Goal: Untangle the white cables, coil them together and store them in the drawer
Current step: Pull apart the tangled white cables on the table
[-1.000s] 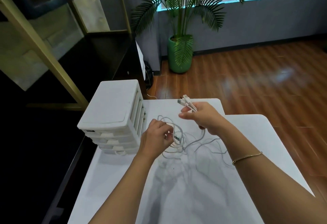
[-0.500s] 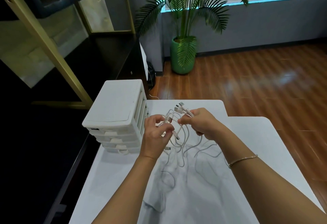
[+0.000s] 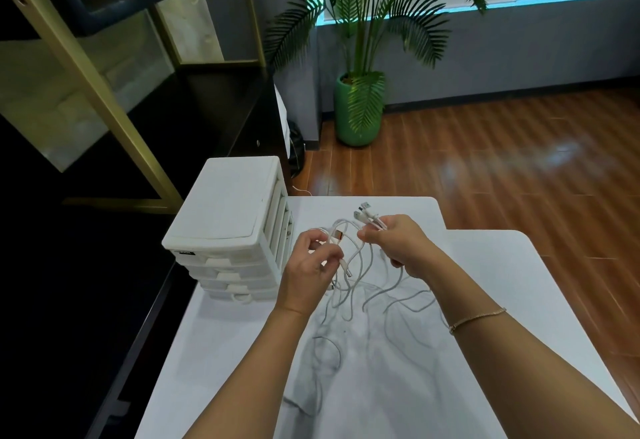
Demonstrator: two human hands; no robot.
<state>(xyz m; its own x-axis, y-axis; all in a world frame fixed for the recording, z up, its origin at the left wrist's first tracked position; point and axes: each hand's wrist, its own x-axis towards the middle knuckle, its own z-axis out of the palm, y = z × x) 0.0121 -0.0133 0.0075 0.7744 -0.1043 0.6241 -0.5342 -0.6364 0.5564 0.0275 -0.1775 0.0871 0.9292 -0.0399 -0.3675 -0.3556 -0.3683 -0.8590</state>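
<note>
While both grip white cables [image 3: 349, 265] | drawer unit [image 3: 228, 224] label unreadable

A potted palm [image 3: 360, 111] stands on the wooden floor [image 3: 502, 161] beside a dark, gold-framed shelving unit [image 3: 104, 92].

Office-like room: white table [image 3: 485, 300], desktop drawer unit [image 3: 228, 210], potted palm [image 3: 360, 106], wood floor [image 3: 519, 161]

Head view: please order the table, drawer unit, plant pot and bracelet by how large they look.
1. table
2. drawer unit
3. plant pot, though it stands farther away, so its true size against the unit is unsure
4. bracelet
</note>
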